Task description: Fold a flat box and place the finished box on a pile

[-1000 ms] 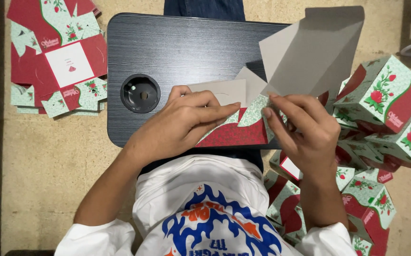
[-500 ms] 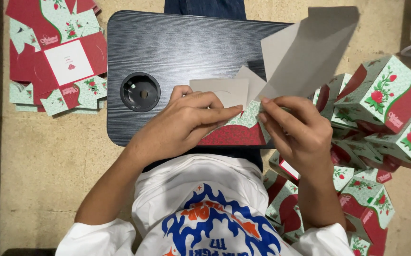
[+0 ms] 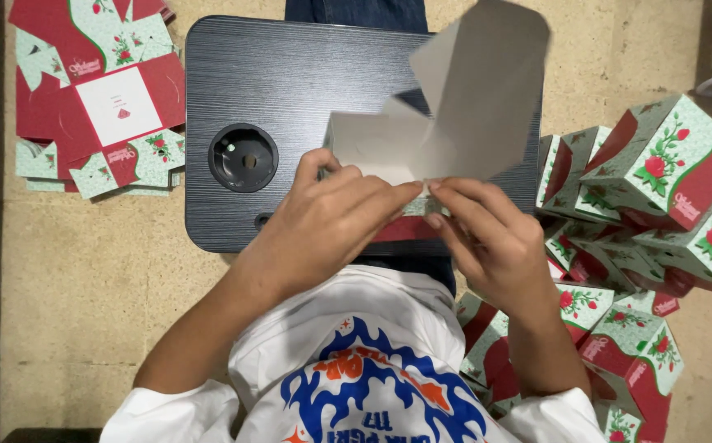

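Head view: left hand [image 3: 331, 217] and right hand [image 3: 487, 238] pinch a grey cardboard blank [image 3: 454, 115] (flaps perhaps half-folded).

Count, head view:
2 hands, left [image 3: 323, 226] and right [image 3: 491, 242]; 1 unfolded carton blank [image 3: 454, 107] between them; 1 table [image 3: 290, 74]; 1 stack of flat blanks [image 3: 93, 107]; 1 pile of folded boxes [image 3: 659, 180], exact number unclear.
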